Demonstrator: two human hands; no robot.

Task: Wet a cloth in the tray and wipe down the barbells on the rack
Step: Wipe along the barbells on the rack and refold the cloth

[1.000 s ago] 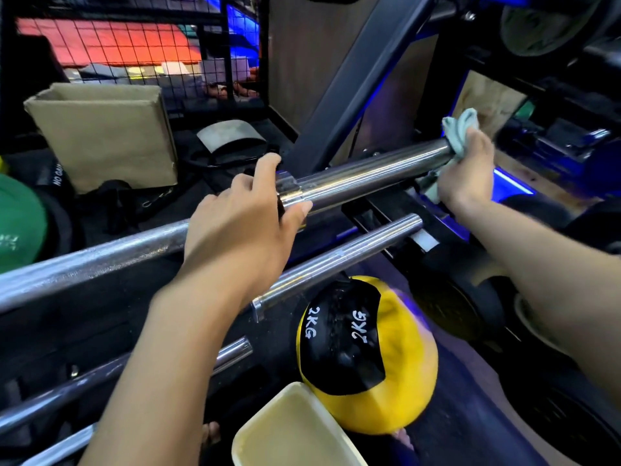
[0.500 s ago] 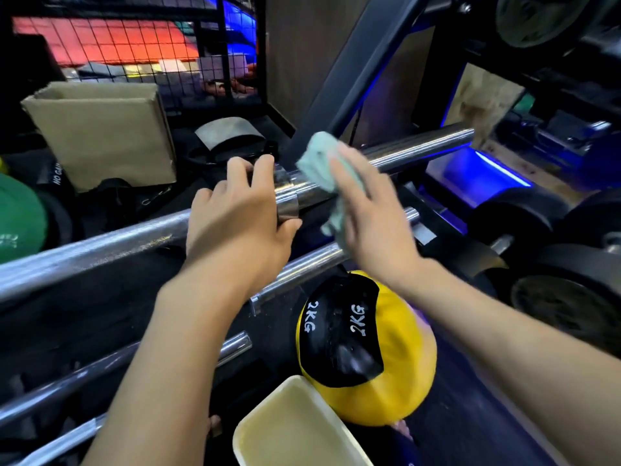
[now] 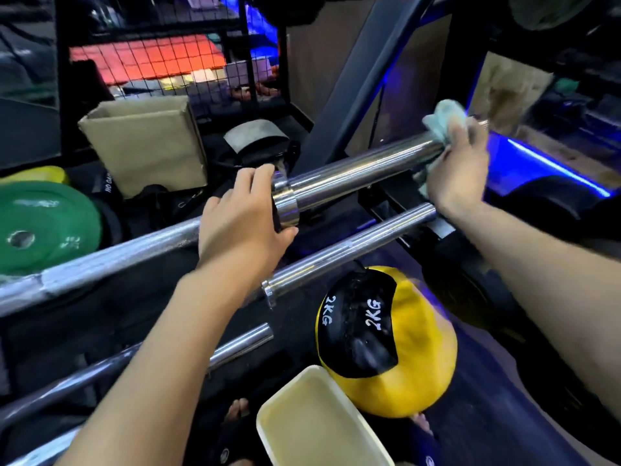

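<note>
Gripping the top barbell (image 3: 353, 176) at its collar, your left hand (image 3: 242, 223) has its fingers curled over the bar and its thumb hooked underneath, just where the thin shaft meets the thick chrome sleeve. Out at the far end of that same sleeve, your right hand (image 3: 453, 173) wraps around the metal with a pale green cloth (image 3: 443, 121) bunched between palm and bar; part of the cloth pokes up above your fingers, and a little hangs below the heel of the hand. Under your left wrist runs a second barbell (image 3: 349, 250), its sleeve end reaching toward your right forearm, and a third barbell (image 3: 235, 344) lies lower still, beneath your left forearm. Between your two forearms, close to you, sits a cream tray (image 3: 272, 428), touching or just beside a yellow and black 2KG ball (image 3: 420, 375). Left of your left hand lies a green weight plate (image 3: 47, 230), and beyond it stands a cardboard box (image 3: 144, 142).
</note>
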